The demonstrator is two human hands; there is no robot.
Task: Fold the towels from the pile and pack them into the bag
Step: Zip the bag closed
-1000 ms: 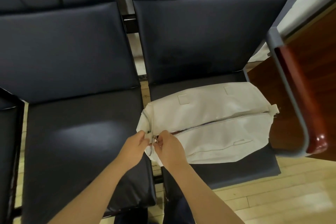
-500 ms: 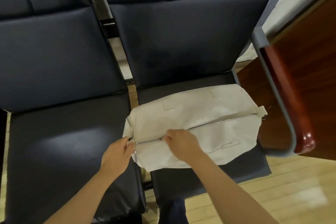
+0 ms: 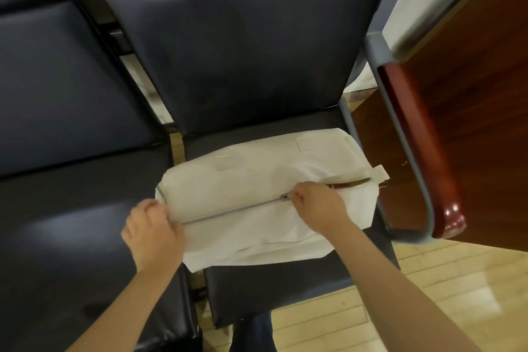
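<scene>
white bag lies on dark padded seat.

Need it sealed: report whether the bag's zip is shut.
Partly: zip closed left of the right hand; teeth gape beyond it on the bag.

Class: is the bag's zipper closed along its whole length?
No: past the right hand, the zipper gapes open toward the bag's right end.
</scene>
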